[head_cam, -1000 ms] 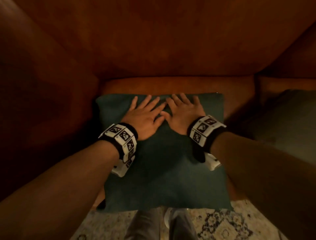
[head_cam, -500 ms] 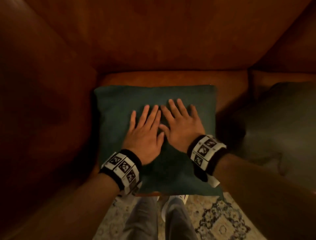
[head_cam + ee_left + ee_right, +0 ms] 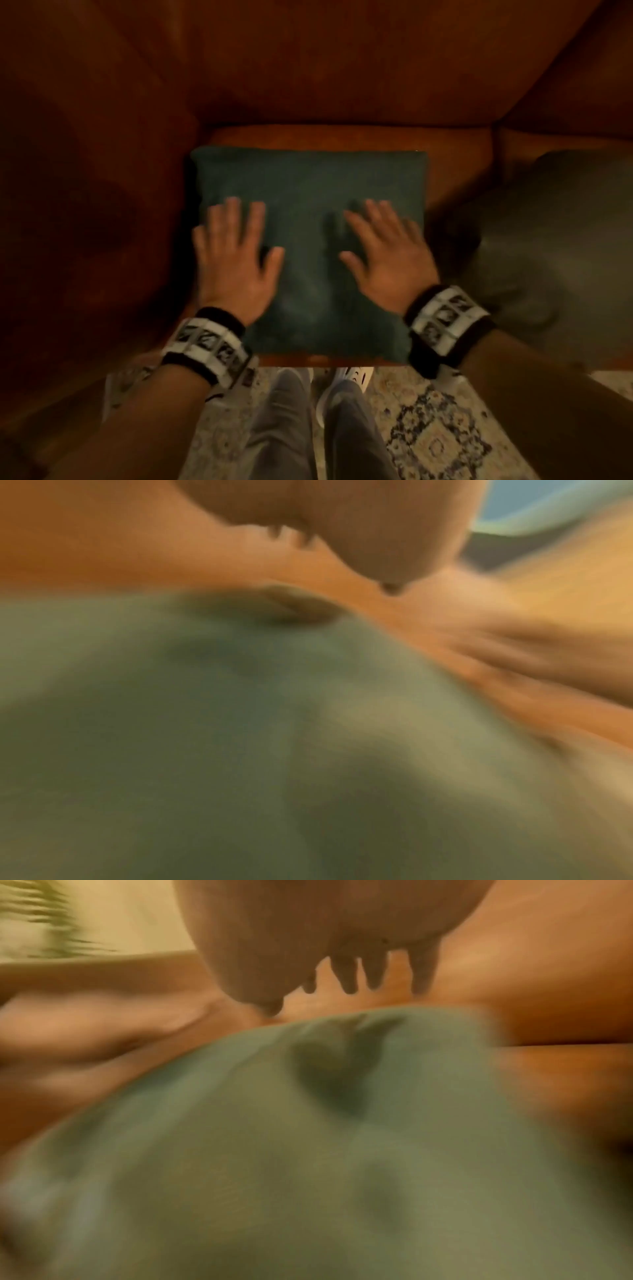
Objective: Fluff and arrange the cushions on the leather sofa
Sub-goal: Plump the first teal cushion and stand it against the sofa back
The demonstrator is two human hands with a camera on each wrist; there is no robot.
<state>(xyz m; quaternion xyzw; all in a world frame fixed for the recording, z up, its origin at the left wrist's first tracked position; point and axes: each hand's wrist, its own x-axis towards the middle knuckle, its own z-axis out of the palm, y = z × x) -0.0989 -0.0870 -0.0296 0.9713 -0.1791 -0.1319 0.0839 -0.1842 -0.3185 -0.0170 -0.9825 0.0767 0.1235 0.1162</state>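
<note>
Since the earlier frames the two hands, which lay side by side at the middle of the cushion, have spread apart toward its left and right edges. The left hand (image 3: 236, 263) is over the left margin of the dark green cushion (image 3: 308, 192), palm down, fingers straight and slightly splayed, grasping nothing. The right hand (image 3: 387, 257) is over the right half of the cushion, likewise flat, with fingers extended and holding nothing. Both hands are motion-blurred; whether the palms press the fabric or hover just above it cannot be told. In the right wrist view the fingertips (image 3: 349, 985) appear clear of the cloth, with a shadow cast on the cushion below them. The cushion lies flat on the seat of the brown leather sofa (image 3: 308, 68), its far edge short of the backrest, its left edge beside the armrest (image 3: 85, 205), its near edge at the front of the seat. A second, olive-grey cushion (image 3: 548, 257) rests on the adjoining seat to the right, apart from the green one. Each wrist bears a black band with patterned white tiles (image 3: 209, 349). Below the seat front show grey trouser legs (image 3: 281, 428), a white shoe (image 3: 356, 377) and a patterned rug (image 3: 438, 442).
</note>
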